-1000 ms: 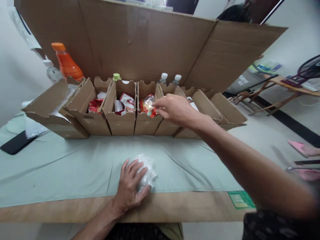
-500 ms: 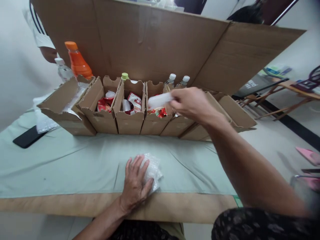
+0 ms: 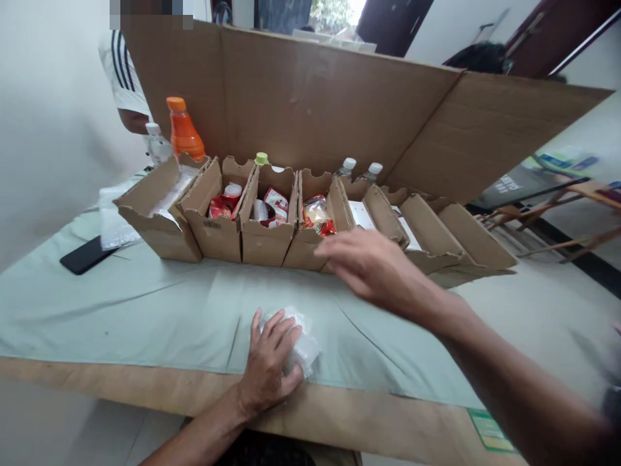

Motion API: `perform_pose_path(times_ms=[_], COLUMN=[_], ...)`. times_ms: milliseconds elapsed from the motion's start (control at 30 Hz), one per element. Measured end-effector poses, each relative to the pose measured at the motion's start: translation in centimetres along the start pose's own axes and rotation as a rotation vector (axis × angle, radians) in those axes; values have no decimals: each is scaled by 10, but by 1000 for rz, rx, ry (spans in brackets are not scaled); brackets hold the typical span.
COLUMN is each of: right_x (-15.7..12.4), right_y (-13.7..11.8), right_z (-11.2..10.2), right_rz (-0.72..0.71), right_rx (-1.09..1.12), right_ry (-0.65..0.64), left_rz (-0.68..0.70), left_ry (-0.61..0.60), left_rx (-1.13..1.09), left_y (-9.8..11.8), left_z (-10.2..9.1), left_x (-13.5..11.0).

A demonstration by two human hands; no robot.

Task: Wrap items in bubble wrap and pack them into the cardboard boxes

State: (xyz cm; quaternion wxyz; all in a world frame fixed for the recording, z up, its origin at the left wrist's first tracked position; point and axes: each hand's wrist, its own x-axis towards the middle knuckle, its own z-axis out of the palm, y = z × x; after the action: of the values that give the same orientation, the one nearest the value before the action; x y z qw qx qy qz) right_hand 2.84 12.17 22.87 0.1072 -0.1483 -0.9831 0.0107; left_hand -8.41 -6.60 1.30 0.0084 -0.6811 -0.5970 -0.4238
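My left hand [image 3: 269, 359] lies flat, fingers spread, on a clear crinkled plastic bag [image 3: 305, 346] near the table's front edge. My right hand [image 3: 373, 272] hovers above the cloth just in front of the cardboard bins, fingers loosely extended and empty. A row of open cardboard bins [image 3: 264, 230] stands across the table. Several hold snack packets; the one nearest my right hand holds a clear and red packet [image 3: 317, 213]. A white sheet [image 3: 361, 215] lies in the bin to the right of it.
A tall cardboard wall [image 3: 310, 103] stands behind the bins, with an orange bottle [image 3: 183, 133] and small water bottles [image 3: 359, 169] along it. A black phone [image 3: 85, 255] lies at the left on the pale green cloth [image 3: 145, 304]. Another person [image 3: 123, 84] stands at the back left.
My right hand has drawn back from over the bins toward me, and the white object it held half a second ago is gone from it. My left hand stays on the bag.
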Motion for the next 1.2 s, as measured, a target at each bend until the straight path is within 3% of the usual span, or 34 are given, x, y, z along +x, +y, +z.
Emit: perform_pose_path(times_ms=[100, 233, 333, 433, 500, 533, 633, 700, 733, 800, 900, 967, 1000, 1067, 1133, 1200], right_x=[91, 193, 230, 235, 222, 209, 146, 89, 60, 4, -58, -81, -88, -91, -80, -52], right_y=[19, 28, 28, 29, 29, 27, 15, 0, -11, -36, -71, -80, -79, -66, -45, -25], right_z=[-16, 24, 59, 62, 40, 26, -13, -15, -5, 33, 106, 138, 143, 133, 102, 62], right_rz=[60, 198, 251, 268, 302, 325, 328, 225, 217, 247, 425, 396, 335, 216, 196, 230], right_rx=[-134, -213, -190, -167, -145, -124, 6, 119, 164, 235, 415, 531, 558, 528, 420, 310], right_ry=[-24, -263, -342, -349, -275, -162, 438, 758, 861, 854, 523, 273, 177, 79, 132, 252], left_rz=[5, -8, -7, -28, -25, -18, -9, -18, -20, -20, 1, 33, 46, 38, -8, -52], left_ry=[0, 21, 43, 52, 45, 45, 78, 121, 134, 160, 239, 217, 162, 44, 9, 33], left_rx=[-18, -69, -99, -76, -48, -36, -10, 5, 13, 29, 59, 74, 77, 73, 62, 51], left_y=[1, 1, -1, -2, -3, -3, -2, -2, -1, 0, 2, 3, 3, 3, 3, 3], left_z=[2, -1, -1, 2, 3, 2, -1, -3, -3, -3, 0, 1, 0, 0, 0, 0], left_x=[3, 6, 6, 5, 5, 4, 3, 2, 1, -1, -5, -6, -5, -4, -1, 1])
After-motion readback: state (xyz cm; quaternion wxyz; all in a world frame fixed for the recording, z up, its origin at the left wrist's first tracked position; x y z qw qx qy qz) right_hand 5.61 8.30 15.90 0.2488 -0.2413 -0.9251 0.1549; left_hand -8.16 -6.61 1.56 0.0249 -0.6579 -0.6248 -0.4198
